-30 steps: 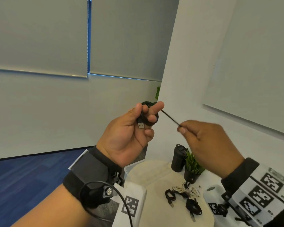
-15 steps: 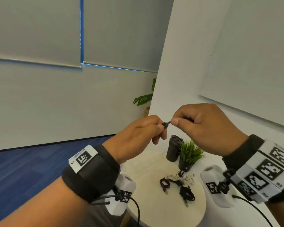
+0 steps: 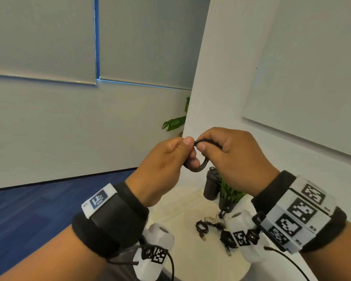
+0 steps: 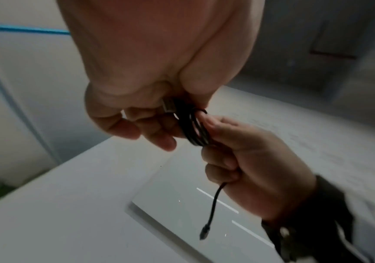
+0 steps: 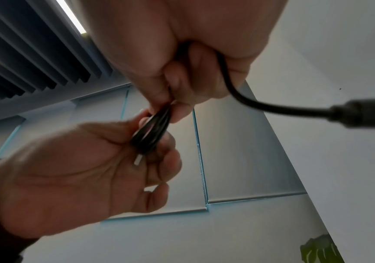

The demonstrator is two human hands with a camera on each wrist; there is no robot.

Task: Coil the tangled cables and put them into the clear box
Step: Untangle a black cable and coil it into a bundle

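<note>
Black cable coil (image 3: 198,166); blue carpet (image 3: 28,209); green plant (image 3: 230,192).

Grey blinds (image 3: 41,37), blue carpet (image 3: 28,207)

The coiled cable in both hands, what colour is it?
Black; the coiled cable shows best in the left wrist view.

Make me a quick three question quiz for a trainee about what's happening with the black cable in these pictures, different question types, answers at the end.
1. True or false: the black cable coil lies flat on the round table.
2. Multiple choice: which hand grips the coil? A) only the left hand B) only the right hand C) both.
3. Fill in: in the left wrist view, the cable's loose end hangs below the ___ hand.

Key: 1 false, it is held in the air above the table. 2 C. 3 right.
</note>
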